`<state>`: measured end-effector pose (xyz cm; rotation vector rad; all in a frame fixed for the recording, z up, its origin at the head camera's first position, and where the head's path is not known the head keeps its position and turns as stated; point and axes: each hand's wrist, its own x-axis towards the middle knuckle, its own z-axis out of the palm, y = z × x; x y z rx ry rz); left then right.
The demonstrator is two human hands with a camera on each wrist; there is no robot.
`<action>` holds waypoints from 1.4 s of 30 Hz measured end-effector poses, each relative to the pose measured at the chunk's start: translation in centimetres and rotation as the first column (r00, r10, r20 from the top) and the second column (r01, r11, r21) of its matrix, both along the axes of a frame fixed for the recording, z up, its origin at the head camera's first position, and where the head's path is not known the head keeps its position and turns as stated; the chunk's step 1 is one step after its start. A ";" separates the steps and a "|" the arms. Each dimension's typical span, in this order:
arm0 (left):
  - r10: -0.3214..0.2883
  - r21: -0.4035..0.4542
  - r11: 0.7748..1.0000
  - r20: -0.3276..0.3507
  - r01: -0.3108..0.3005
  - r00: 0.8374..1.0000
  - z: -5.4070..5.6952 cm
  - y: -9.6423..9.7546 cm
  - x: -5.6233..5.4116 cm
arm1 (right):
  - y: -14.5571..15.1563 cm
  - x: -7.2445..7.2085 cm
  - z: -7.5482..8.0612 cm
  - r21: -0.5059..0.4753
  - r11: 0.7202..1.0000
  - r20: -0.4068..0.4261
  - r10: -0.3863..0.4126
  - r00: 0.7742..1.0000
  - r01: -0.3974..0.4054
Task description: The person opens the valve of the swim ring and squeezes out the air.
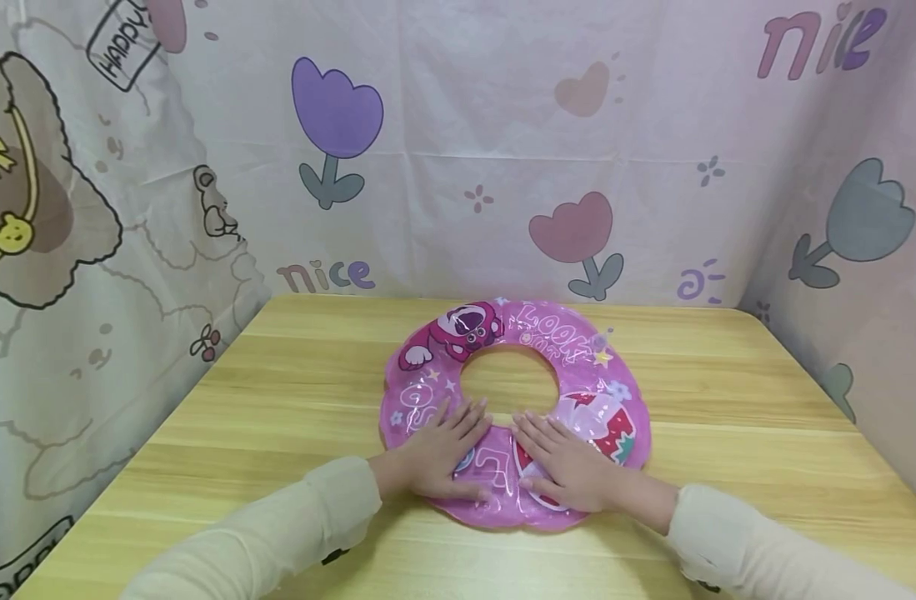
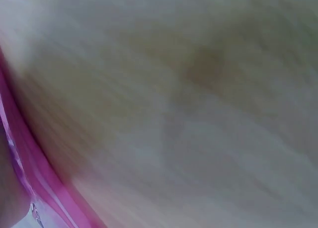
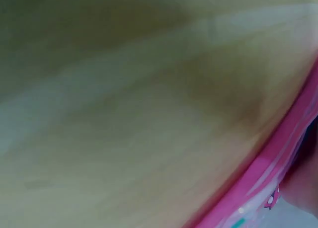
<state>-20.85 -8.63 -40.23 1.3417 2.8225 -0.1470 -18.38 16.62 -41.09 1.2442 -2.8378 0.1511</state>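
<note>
Pink swim ring (image 1: 498,467) lies under left hand (image 1: 444,454) and right hand (image 1: 570,463), both spread flat.

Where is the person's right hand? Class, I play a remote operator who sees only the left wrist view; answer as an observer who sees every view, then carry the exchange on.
Observer: The right hand rests on the near right part of the ring.
Operator: Is anything printed on the ring's far left part?
Observer: Yes, the head view shows a bear there.
Operator: And what shows through the ring's hole?
Observer: In the head view, the bare wooden table shows through it.
</note>
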 end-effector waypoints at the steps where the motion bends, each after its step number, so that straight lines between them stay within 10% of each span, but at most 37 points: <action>1: 0.002 -0.005 1.000 -0.003 -0.002 1.000 -0.1 0.1 0.0 | 0.0 0.0 -0.1 0.003 1.000 0.001 0.000 1.000 0.000; 25: 0.123 -0.019 0.992 -0.021 -0.124 0.992 -0.8 1.8 1.2 | 1.0 -1.8 1.2 0.173 0.982 -0.080 0.085 0.993 -0.070; 42: 0.048 0.006 0.999 -0.077 -0.047 0.996 -0.1 -1.3 -0.4 | -0.9 0.0 1.0 0.061 0.998 0.130 -0.034 0.991 0.026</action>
